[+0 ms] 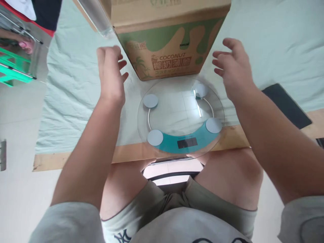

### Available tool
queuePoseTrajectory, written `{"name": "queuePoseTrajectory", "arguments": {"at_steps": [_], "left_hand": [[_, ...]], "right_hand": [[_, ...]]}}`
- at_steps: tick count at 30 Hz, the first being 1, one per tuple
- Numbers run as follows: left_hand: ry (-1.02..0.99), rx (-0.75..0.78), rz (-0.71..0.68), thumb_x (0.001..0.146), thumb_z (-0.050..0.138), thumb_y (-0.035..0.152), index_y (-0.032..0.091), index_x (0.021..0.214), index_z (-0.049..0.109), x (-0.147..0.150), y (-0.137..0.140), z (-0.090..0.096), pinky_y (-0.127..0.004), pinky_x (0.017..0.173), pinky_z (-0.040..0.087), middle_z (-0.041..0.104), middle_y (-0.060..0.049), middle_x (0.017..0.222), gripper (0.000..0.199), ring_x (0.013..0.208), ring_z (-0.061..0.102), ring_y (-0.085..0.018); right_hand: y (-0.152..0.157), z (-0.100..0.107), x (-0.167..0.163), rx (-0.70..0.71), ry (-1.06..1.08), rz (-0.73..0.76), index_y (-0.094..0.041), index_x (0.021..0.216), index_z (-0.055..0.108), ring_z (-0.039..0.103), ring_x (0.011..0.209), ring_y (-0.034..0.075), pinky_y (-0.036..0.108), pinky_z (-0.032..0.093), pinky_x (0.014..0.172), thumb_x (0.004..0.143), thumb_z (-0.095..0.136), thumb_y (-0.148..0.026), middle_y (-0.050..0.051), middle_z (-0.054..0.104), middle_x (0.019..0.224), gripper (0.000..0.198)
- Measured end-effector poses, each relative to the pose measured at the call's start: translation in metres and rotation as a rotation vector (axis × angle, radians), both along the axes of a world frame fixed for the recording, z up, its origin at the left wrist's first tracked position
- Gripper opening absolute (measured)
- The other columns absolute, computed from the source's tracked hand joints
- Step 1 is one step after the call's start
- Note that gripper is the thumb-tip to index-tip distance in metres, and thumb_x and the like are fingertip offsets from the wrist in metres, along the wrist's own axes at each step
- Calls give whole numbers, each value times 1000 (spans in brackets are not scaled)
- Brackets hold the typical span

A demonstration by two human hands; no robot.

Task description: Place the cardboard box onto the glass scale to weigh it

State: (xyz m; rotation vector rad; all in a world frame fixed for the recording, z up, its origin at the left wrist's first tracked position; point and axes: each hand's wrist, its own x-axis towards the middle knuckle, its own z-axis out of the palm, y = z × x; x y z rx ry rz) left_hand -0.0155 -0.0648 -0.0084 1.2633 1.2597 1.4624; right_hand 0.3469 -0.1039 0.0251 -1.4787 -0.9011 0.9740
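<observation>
A brown cardboard box (172, 44) with green print and the word COCONUT stands upright on the cloth-covered table. Just in front of it lies a round glass scale (174, 111) with a teal band and a dark display, its near edge reaching over the wooden table edge. My left hand (111, 72) is raised at the box's left side, fingers apart and holding nothing. On the right side, my right hand (234, 69) is held up with its fingers spread, also without anything in it. Neither hand appears to touch the box.
A dark flat rectangular object (286, 104) lies on the pale green cloth (278, 40) at the right. Behind my left hand is a clear plastic item (95, 15). A green stool (15, 65) stands on the floor at the left, near part of another person.
</observation>
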Motion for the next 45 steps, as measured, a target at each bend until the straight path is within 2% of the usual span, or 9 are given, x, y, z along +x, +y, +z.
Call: {"name": "queuePoseTrajectory", "arguments": {"at_steps": [3,6,9,15,22,27,36,41,45], "left_hand": [[-55,-45,72,82,87,54,24,93,43,5,-61,14,-33,78,51,62,4,90,54,85,61,-10],[-72,-54,63,87,81,47,23,70,23,14,-114,15,-33,57,27,29,2,62,65,56,34,-8],[-64,-84,53,77,88,50,22,60,7,16,-138,9,-32,56,9,3,3,58,87,52,11,-5],[-79,-207,64,60,94,53,20,56,-2,7,-131,3,-28,56,2,-7,3,54,101,51,2,-3],[-77,-199,95,65,92,44,17,62,-4,8,-129,2,-28,56,4,-8,3,62,99,52,3,-1],[-87,-170,104,73,88,42,18,64,-4,4,-135,4,-30,57,-1,-11,5,67,95,54,-1,-1],[-97,-187,44,71,91,40,15,66,-4,-3,-137,3,-31,55,5,-13,3,69,98,55,-1,-2],[-132,-168,59,64,78,27,17,66,-5,3,-136,4,-30,55,1,-12,4,69,84,55,-1,-2],[-146,-152,90,66,73,25,19,63,-2,8,-136,7,-31,56,-2,-9,4,65,75,55,0,-2]], "right_hand": [[-36,-6,10,72,54,-178,-20,112,54,39,66,5,23,24,60,86,60,-34,0,55,88,29],[-67,-20,15,94,105,-292,-24,93,38,14,58,4,27,7,56,72,59,-40,-6,23,73,34],[-80,-31,17,103,101,-389,-24,89,27,4,61,4,28,1,58,67,59,-35,-6,9,74,40],[-74,-29,15,65,159,-479,-25,91,12,0,60,4,31,-3,58,58,54,-34,-5,0,77,54],[-62,-16,0,99,214,-455,-22,94,6,1,56,4,32,-2,56,57,53,-35,-2,1,77,61],[-62,-20,-3,93,183,-460,-23,89,7,2,56,4,33,-4,55,52,55,-39,-2,-1,76,63],[-59,-21,-8,100,175,-490,-23,92,8,1,58,3,30,-4,56,57,50,-31,-1,1,80,55],[-61,-21,-8,131,204,-470,-23,87,10,2,53,3,29,-6,54,53,51,-31,-2,0,75,53],[-64,-21,-10,174,156,-460,-23,80,13,4,52,2,29,-7,53,49,51,-41,-4,2,70,52]]}}
